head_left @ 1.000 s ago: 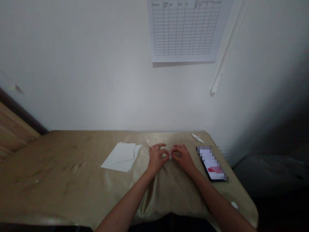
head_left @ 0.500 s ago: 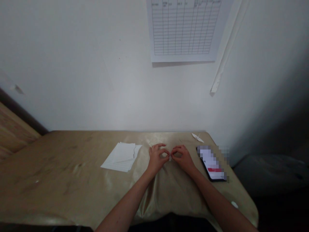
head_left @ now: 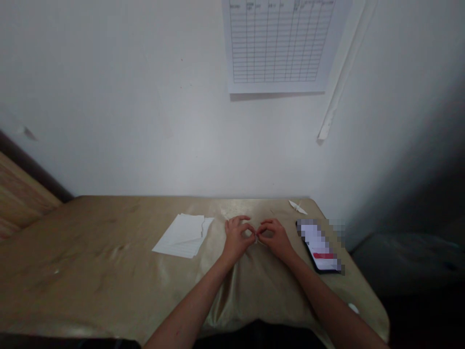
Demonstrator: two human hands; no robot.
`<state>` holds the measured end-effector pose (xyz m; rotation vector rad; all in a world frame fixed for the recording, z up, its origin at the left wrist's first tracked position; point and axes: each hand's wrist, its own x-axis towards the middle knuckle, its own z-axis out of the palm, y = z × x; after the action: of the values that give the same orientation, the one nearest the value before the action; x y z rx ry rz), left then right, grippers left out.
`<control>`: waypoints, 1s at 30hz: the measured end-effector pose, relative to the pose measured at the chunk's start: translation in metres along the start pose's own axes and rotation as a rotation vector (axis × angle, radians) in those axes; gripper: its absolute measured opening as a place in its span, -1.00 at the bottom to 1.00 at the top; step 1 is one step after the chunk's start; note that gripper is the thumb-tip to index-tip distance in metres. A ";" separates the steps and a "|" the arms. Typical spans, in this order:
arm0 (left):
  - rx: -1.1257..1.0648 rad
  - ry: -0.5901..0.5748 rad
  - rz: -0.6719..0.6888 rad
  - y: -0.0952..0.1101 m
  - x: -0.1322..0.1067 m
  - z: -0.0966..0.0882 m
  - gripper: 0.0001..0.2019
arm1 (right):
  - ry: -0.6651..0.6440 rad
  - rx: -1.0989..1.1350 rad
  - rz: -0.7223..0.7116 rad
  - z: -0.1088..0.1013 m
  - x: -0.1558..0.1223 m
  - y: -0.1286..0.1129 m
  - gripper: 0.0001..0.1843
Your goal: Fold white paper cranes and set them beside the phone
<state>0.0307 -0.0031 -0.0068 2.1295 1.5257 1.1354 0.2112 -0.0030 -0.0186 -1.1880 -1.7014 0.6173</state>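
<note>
My left hand (head_left: 238, 236) and my right hand (head_left: 275, 236) meet fingertip to fingertip over the table's middle. Thumb and index finger of each are pinched together around a tiny white piece of paper (head_left: 256, 239), mostly hidden by the fingers. The other fingers of my left hand are loosely raised. Left of that hand lies a stack of white paper sheets (head_left: 179, 236), the top one with a torn edge. To the right of my right hand is a phone (head_left: 317, 246) with its screen lit, partly pixelated.
A folded white paper shape (head_left: 298, 207) lies at the table's back right corner. A small white round thing (head_left: 353, 308) sits near the right edge, beside my forearm. The tan table cover (head_left: 119, 286) is wrinkled in front of me. A printed chart (head_left: 276, 53) hangs on the wall.
Both hands keep the same pinch at nearly the same spot. The view has shifted very slightly; the things on the table have not moved.
</note>
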 end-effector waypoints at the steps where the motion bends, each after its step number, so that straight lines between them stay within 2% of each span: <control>1: 0.000 0.004 0.001 0.000 0.000 0.000 -0.82 | -0.004 -0.004 0.004 0.001 0.000 0.000 -0.88; 15: -0.031 0.009 0.065 -0.005 0.000 0.000 -0.97 | 0.012 0.020 0.042 -0.003 0.002 0.005 -0.93; 19: -0.043 0.020 0.044 -0.006 0.003 -0.003 -0.94 | 0.016 0.019 0.047 -0.004 0.002 0.005 -0.94; 26: -0.055 -0.065 0.081 -0.008 0.005 -0.009 -0.88 | 0.002 0.035 0.055 -0.008 0.003 0.003 -0.94; 30: -0.071 -0.058 0.084 -0.008 0.005 -0.009 -0.88 | 0.004 0.071 0.062 -0.008 0.003 0.001 -0.95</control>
<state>0.0199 0.0026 -0.0039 2.1777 1.3628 1.1273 0.2186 -0.0007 -0.0147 -1.1942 -1.6309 0.7071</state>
